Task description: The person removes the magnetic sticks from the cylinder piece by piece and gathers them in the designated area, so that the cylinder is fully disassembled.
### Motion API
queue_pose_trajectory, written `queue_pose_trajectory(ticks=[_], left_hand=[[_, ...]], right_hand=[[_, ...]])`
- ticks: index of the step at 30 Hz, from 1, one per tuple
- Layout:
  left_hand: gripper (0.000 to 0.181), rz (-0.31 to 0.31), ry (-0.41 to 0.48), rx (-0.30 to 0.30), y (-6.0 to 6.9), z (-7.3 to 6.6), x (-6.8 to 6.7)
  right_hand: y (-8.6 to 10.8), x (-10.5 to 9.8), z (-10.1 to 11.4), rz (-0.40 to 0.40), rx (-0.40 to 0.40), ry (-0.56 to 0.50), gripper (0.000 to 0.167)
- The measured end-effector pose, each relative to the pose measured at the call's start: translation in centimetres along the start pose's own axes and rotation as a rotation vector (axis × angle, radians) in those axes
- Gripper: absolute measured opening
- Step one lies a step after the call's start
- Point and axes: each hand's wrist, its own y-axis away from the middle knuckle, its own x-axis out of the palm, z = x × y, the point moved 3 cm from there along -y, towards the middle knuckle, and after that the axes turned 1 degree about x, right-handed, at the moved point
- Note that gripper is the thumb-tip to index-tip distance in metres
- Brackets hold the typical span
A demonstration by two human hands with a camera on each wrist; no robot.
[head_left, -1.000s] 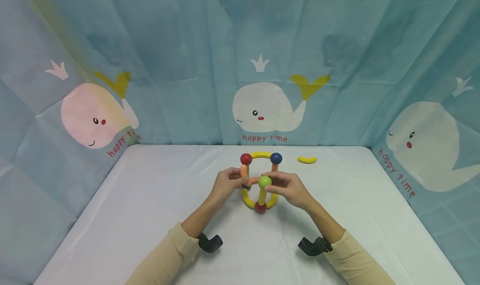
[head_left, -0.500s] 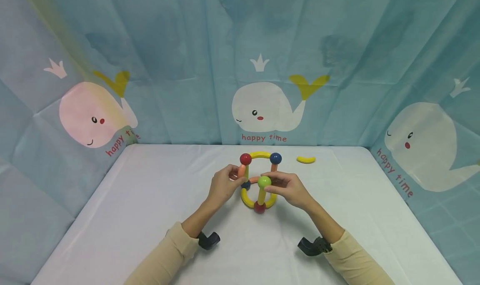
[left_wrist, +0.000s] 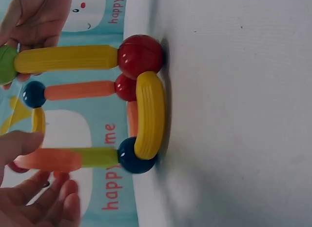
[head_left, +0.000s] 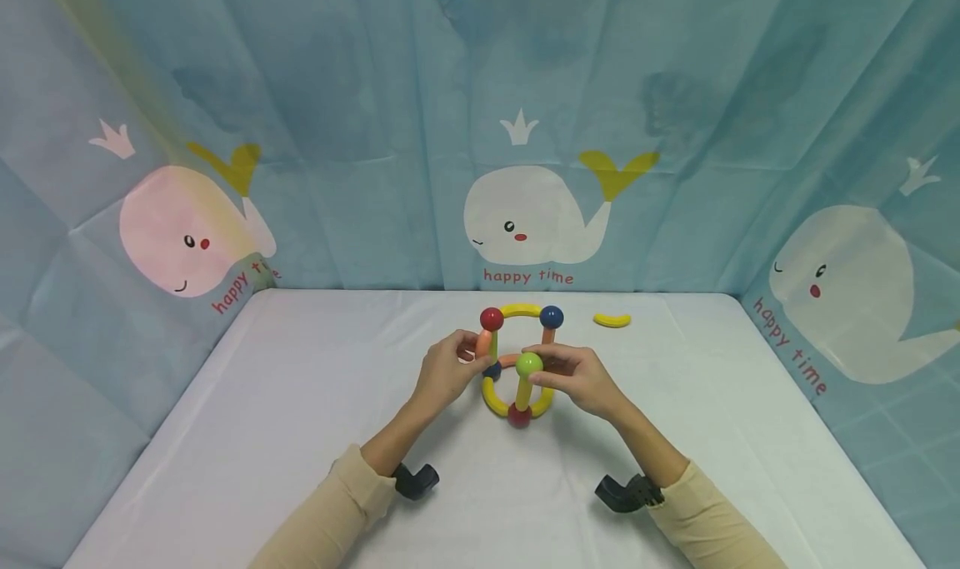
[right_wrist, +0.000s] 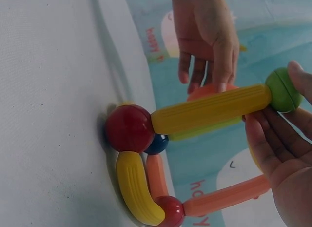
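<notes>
A frame of coloured balls and sticks stands on the white table. My left hand [head_left: 446, 373] pinches an orange curved stick [left_wrist: 53, 159] between thumb and fingers, alongside the green upright stick [left_wrist: 100, 157] under the upper red ball [head_left: 492, 318]. Whether its end touches that ball is unclear. My right hand [head_left: 581, 377] grips the light green ball [right_wrist: 283, 90] atop a yellow stick [right_wrist: 209, 110] that rises from the lower front red ball [head_left: 519, 416]. A yellow curved stick [head_left: 521, 310] joins the upper red ball to the upper blue ball [head_left: 551, 317]. Low on the left is another blue ball [head_left: 492, 371].
One loose yellow curved stick [head_left: 612, 321] lies right of the frame, near the back of the white table [head_left: 300, 436]. Behind the table hangs a blue curtain [head_left: 360, 136] printed with whales. Black mounts [head_left: 628, 492] are strapped to both wrists.
Since a second ago, my left hand has risen slightly and turned the orange curved stick, uncovering the lower left blue ball. My right hand keeps its place at the light green ball.
</notes>
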Motion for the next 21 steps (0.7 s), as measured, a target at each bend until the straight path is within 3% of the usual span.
queue_pose_trajectory(ticks=[6,8,12,15,18,21], left_hand=[[0.046,0.195,-0.152,-0.147,0.7,1.3,-1.0],[0.045,0.281,-0.179,-0.16,1.0,1.6,-1.1],[0.041,0.426,-0.099,-0.105,1.8,1.4,-0.8],[0.041,0.492,-0.003,-0.044,2.5,0.4,0.0],[0.043,0.511,0.072,0.013,2.8,-0.5,1.2],[0.042,0.48,0.109,0.049,2.9,-1.0,2.6]], right_hand=[[0.0,0.0,0.0,0.002,0.009,0.007,0.037],[0.1,0.0,-0.1,-0.006,0.009,0.01,0.036],[0.1,0.1,-0.2,-0.009,-0.005,0.016,0.034],[0.0,0.2,-0.1,0.006,-0.04,0.02,0.033],[-0.2,0.2,0.1,0.011,-0.081,0.036,0.033],[-0.3,0.2,0.1,0.016,-0.091,0.033,0.033]])
